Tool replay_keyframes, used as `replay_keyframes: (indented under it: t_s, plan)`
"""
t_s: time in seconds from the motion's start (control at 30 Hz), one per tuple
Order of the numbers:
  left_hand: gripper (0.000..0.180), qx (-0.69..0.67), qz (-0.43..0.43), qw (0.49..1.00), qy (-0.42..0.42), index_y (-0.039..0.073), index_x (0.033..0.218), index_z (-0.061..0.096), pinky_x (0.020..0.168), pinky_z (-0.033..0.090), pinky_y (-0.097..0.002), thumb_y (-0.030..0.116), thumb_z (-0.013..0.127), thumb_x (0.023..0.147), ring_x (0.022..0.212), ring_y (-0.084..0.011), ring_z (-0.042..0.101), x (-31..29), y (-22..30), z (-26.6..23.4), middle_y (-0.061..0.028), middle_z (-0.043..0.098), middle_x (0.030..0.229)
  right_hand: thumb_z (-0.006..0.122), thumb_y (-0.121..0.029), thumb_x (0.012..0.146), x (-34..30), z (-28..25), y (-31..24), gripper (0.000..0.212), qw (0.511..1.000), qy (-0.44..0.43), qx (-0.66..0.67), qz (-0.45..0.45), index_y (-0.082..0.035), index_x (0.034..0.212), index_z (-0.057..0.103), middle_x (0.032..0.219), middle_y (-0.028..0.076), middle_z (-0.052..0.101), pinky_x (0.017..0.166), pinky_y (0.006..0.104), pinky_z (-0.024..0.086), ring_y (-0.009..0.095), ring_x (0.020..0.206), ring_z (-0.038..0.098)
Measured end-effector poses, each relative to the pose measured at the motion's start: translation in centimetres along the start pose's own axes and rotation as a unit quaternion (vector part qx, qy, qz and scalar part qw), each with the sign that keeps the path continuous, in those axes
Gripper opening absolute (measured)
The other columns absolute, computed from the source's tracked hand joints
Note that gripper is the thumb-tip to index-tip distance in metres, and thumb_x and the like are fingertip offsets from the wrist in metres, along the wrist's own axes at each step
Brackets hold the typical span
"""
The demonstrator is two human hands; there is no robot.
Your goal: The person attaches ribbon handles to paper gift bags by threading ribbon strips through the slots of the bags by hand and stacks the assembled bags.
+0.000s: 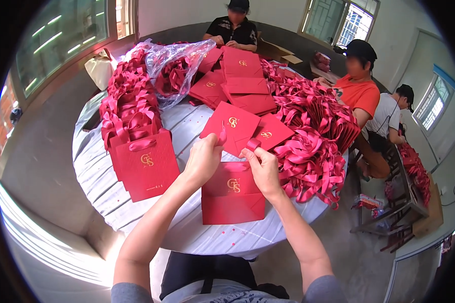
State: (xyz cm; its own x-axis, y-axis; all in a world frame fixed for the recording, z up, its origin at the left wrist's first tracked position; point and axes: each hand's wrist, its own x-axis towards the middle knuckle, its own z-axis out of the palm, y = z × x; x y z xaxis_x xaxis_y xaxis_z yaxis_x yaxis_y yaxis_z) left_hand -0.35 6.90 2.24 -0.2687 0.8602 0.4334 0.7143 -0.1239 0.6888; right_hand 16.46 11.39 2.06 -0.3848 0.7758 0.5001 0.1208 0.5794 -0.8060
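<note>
In front of me a flat red paper gift bag (232, 208) with a gold emblem lies on the cloth-covered round table (187, 232), its bottom folded up. Above its top edge my left hand (206, 157) is closed in a pinch on a red ribbon (222, 135). My right hand (264, 167) also pinches red ribbon, a loop of which stands up from its fingertips. Whether both hold one ribbon is hidden by the fingers. Just beyond my hands lie more flat red bags (231, 121), without visible handles. To the left, a row of ribbon-handled bags (146, 169) overlaps.
A thick pile of ribboned bags (313, 151) fills the table's right side. Clear plastic wrap (179, 65) and stacked flat bags (242, 70) lie at the back. Two people sit around the table; another works at a side bench (407, 202) on the right.
</note>
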Motion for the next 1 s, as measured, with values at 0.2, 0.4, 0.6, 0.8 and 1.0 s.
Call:
replay_keyframes:
  t_s: [0.2, 0.4, 0.6, 0.8, 1.0]
  plan:
    - [0.016, 0.032, 0.022, 0.999, 0.008, -0.004, 0.083, 0.046, 0.07, 0.043, -0.0508, 0.006, 0.059, 0.082, 0.083, -0.0467, 0.056, -0.4, -0.9, 1.1, -0.0285, 0.057, 0.083, 0.059, -0.018, 0.092, -0.6, 0.7, 1.1, 0.025, 0.999, 0.028, -0.004, 0.03, 0.004, 0.083, 0.066, 0.072, 0.009, 0.067, 0.062, 0.0265, 0.046, 0.009, 0.067, 0.059]
    - [0.017, 0.072, 0.023, 0.997, 0.01, -0.003, 0.084, 0.045, 0.067, 0.042, -0.0489, 0.004, 0.059, 0.082, 0.078, -0.0461, 0.054, -1.7, -1.5, 1.7, -0.0263, 0.056, 0.079, 0.058, -0.022, 0.091, -0.9, 1.1, 1.7, 0.027, 0.993, 0.0, -0.096, 0.071, 0.003, 0.079, 0.061, 0.074, 0.018, 0.066, 0.057, 0.0385, 0.047, 0.031, 0.067, 0.066]
    - [0.016, 0.164, 0.21, 0.964, -0.014, -0.001, 0.086, 0.049, 0.073, 0.044, -0.0423, 0.006, 0.061, 0.078, 0.081, -0.0335, 0.053, -5.0, 1.8, 0.3, -0.0169, 0.05, 0.085, 0.059, -0.024, 0.09, -1.6, 1.5, 2.8, 0.028, 0.989, -0.033, -0.133, 0.056, 0.001, 0.082, 0.067, 0.066, 0.018, 0.064, 0.056, 0.036, 0.046, 0.024, 0.063, 0.066]
    - [0.067, 0.115, 0.261, 0.937, -0.2, -0.004, 0.132, 0.04, 0.111, 0.021, -0.0489, 0.04, 0.058, 0.085, 0.132, -0.0362, 0.034, -9.6, 1.8, 1.0, -0.0235, 0.042, 0.135, 0.063, -0.019, 0.084, -0.9, 0.9, 2.6, 0.025, 0.982, -0.063, -0.174, 0.024, 0.002, 0.071, 0.059, 0.073, 0.017, 0.061, 0.061, 0.0438, 0.044, 0.037, 0.071, 0.059]
    - [0.066, 0.173, 0.266, 0.91, -0.268, -0.003, 0.139, 0.032, 0.113, 0.014, -0.0497, 0.044, 0.043, 0.094, 0.139, -0.0357, 0.022, -10.2, 1.7, 0.8, -0.023, 0.029, 0.145, 0.069, -0.018, 0.079, 0.0, 0.0, 3.1, 0.028, 0.988, -0.029, -0.148, -0.02, 0.004, 0.067, 0.056, 0.071, 0.016, 0.055, 0.06, 0.0419, 0.042, 0.034, 0.066, 0.054]
